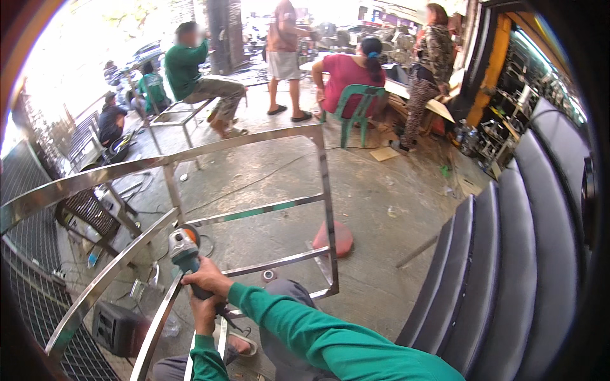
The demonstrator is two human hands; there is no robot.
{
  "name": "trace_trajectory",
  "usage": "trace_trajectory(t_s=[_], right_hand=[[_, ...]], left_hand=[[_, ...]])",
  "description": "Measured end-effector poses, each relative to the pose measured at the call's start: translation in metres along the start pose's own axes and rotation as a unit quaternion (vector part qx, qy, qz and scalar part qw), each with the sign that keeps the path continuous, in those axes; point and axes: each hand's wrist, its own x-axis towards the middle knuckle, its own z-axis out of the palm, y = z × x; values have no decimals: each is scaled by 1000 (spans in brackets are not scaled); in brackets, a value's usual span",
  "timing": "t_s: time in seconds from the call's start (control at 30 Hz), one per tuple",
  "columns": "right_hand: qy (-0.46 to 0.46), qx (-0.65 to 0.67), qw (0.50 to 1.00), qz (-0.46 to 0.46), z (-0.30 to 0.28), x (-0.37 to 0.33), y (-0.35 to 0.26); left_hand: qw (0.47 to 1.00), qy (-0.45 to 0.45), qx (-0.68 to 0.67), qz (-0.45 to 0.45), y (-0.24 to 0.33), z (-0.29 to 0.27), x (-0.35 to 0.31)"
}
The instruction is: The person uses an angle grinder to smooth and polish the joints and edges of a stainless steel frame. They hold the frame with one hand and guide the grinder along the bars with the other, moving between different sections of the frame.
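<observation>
An angle grinder (185, 257) with a silver head and an orange disc (190, 236) is held beside a shiny metal frame (270, 207) of welded square tubes. My right hand (210, 278) is wrapped round the grinder's body. Below it, my left hand (203, 312) closes on the rear end of the tool, where the cord hangs down; some of its fingers are hidden. The disc is close to a curved tube (117, 263) of the frame, but whether they touch I cannot tell.
Black padded panels (502, 254) stand in a row at right. A red rounded object (335, 239) lies on the concrete floor behind the frame. Black mesh (38, 292) and a dark box (117, 327) are at left. Several people sit or stand farther back, one on a green chair (356, 111).
</observation>
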Motion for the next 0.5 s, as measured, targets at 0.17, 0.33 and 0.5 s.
trace_trajectory(t_s=[0.17, 0.33, 0.5], right_hand=[[1, -23, 1000, -7, -2, -2, -4], [-23, 4, 1000, 2, -3, -8, -4], [-7, -7, 1000, -11, -2, -6, -7]], left_hand=[[999, -28, -9, 13, 1, -5, -3], [998, 10, -26, 63, -5, -1, -2], [1000, -6, -30, -1, 7, 0, -8]])
